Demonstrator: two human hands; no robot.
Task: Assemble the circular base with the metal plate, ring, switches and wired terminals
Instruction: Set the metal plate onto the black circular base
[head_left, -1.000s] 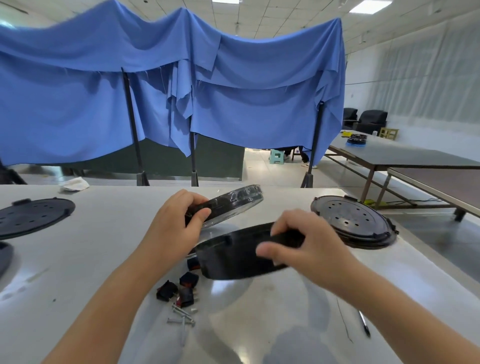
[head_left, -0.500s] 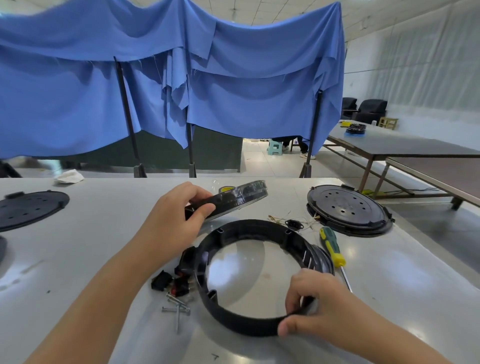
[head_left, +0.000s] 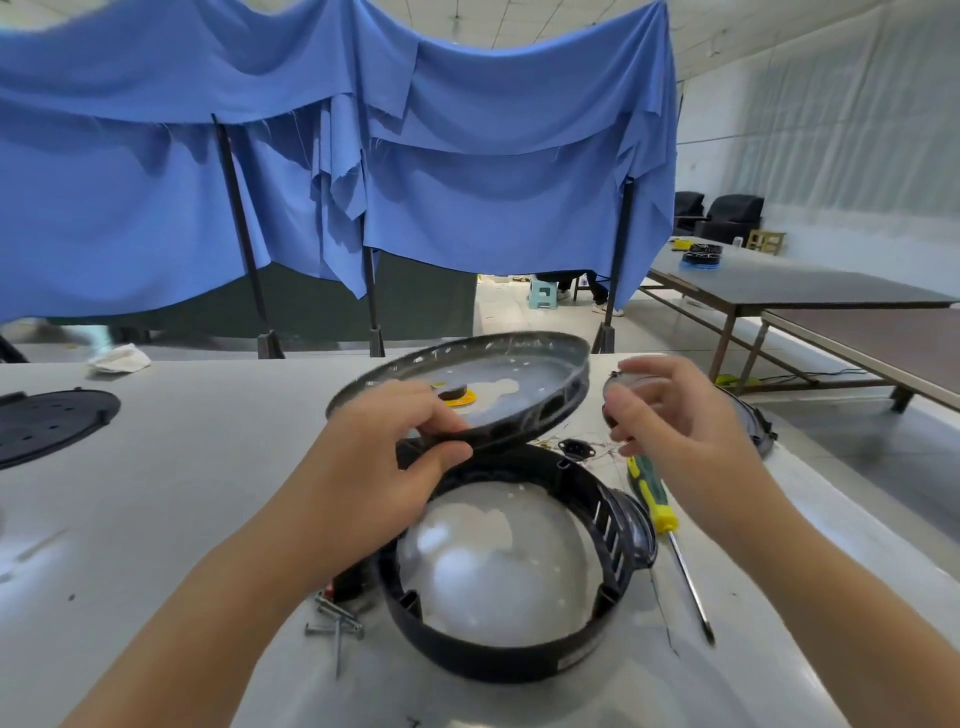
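The circular base (head_left: 462, 395) is held up above the bench (head_left: 182, 519), tilted, its near rim pinched between thumb and fingers of the left hand (head_left: 374, 467). A metal plate (head_left: 498, 384) with a yellow-and-black fitting (head_left: 457, 396) is seen inside it. Directly below, the black ring (head_left: 519, 660) lies flat on the bench, slotted wall to the right. The right hand (head_left: 670, 421) hovers just beside the base's far rim, fingers loosely spread, nothing gripped.

The step in hand looks like seating the base on the ring. It is best done with the right hand brought onto the opposite rim, so the base is levelled before it is lowered. The notches should be lined up first and nothing forced; a tilted drop could jam one edge.

The wired terminals (head_left: 576, 448) lie just behind the ring and should be kept clear of being trapped. A screwdriver (head_left: 654, 499) lies to the right, loose screws (head_left: 335, 621) to the left.
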